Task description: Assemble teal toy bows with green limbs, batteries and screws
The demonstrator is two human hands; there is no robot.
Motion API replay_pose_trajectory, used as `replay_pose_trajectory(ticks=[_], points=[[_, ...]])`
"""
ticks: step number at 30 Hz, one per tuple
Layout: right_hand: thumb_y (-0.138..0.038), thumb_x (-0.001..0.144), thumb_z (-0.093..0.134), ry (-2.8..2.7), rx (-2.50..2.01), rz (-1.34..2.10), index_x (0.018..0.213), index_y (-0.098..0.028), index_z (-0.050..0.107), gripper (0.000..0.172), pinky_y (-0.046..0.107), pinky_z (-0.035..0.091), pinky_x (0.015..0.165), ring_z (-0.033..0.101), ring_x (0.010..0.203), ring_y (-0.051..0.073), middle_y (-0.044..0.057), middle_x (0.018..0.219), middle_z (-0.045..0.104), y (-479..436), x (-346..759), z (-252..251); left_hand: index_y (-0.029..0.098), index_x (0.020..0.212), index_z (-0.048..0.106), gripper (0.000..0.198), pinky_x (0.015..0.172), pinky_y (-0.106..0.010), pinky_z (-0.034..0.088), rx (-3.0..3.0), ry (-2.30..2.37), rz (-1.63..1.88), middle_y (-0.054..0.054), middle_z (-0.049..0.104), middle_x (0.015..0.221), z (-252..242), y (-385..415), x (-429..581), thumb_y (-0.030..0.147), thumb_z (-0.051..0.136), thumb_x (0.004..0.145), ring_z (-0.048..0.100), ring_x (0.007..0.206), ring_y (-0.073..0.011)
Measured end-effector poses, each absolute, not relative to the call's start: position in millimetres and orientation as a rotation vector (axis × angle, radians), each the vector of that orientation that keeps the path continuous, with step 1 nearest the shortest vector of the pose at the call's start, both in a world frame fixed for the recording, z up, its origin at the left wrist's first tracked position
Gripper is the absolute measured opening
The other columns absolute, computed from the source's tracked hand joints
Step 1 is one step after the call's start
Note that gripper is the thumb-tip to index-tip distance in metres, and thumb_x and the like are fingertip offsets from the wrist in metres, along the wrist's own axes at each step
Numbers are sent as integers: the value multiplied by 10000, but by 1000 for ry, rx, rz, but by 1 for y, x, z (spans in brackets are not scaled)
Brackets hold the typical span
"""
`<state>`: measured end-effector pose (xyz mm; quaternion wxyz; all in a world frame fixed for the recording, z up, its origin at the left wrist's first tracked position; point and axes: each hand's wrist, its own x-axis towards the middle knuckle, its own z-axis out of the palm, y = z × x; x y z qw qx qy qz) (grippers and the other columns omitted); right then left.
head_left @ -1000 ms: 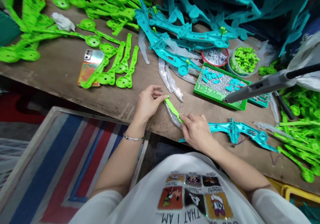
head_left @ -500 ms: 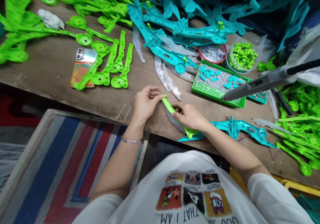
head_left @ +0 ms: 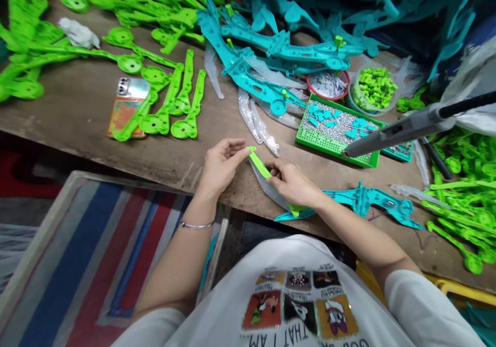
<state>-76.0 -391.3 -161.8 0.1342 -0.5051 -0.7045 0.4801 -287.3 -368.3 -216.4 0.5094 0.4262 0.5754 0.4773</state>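
A long green plastic part [head_left: 259, 163] is held slanting over the table's front edge, with a clear curved plastic piece [head_left: 270, 187] along its lower side. My left hand [head_left: 226, 164] pinches the green part's upper end between thumb and fingers. My right hand [head_left: 291, 180] grips its middle, fingers wrapped round it. The wider lower end lies partly under my right wrist. Beneath my right forearm, a blue plastic frame [head_left: 358, 198] with thin wires rests on the table.
A green tray [head_left: 337, 149] of small metal pieces and blue bits stands right of centre, under a hanging grey tool [head_left: 395, 131]. Behind it are a red basket [head_left: 344, 96] and a tub of green clips [head_left: 375, 89]. A phone [head_left: 128, 108] and green arms lie left.
The green part has tilted slightly, showing more of its narrow edge. My left hand and wrist have shifted a little left and down. Both hands keep their hold.
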Motion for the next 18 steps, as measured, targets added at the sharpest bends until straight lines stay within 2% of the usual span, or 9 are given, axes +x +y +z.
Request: replay_pose_trajectory(ticks=[5,10,12,15,18], points=[[-197,889,612,-2041,-1447,1389,1272,-165,668,388,254,403,735,569,808,137,33,991,682,-392,-75,-160,133,983,741,505,848,-394,639,697,1231,1030,-52,748,913,-202,-374,-286,395,944,603,725,798,-174],[-364,911,664,-1875,-1337,1652,1055,-114,741,298,238,356,662,490,707,112,-27,759,581,-375,-84,-175,130,941,735,504,751,-325,628,666,1195,1078,-47,747,853,-196,-375,-281,365,968,560,716,740,-158],[-356,896,683,-1820,-1360,1694,977,-114,747,263,237,323,632,441,663,98,-49,688,519,-372,-87,-179,131,925,722,508,721,-311,619,670,1188,1094,-45,744,836,-196,-374,-279,366,973,550,707,717,-153],[-319,867,702,-1788,-1392,1706,917,-123,737,205,240,288,605,389,621,85,-63,656,487,-369,-87,-178,145,940,692,504,751,-319,618,705,1195,1136,-40,742,870,-197,-377,-275,386,954,584,698,731,-144],[-318,847,709,-1698,-1324,1817,896,-123,716,202,241,298,602,382,612,82,-60,673,511,-366,-83,-174,191,1046,642,484,818,-326,618,716,1221,1226,-30,742,970,-198,-392,-262,453,878,714,713,815,-142]])
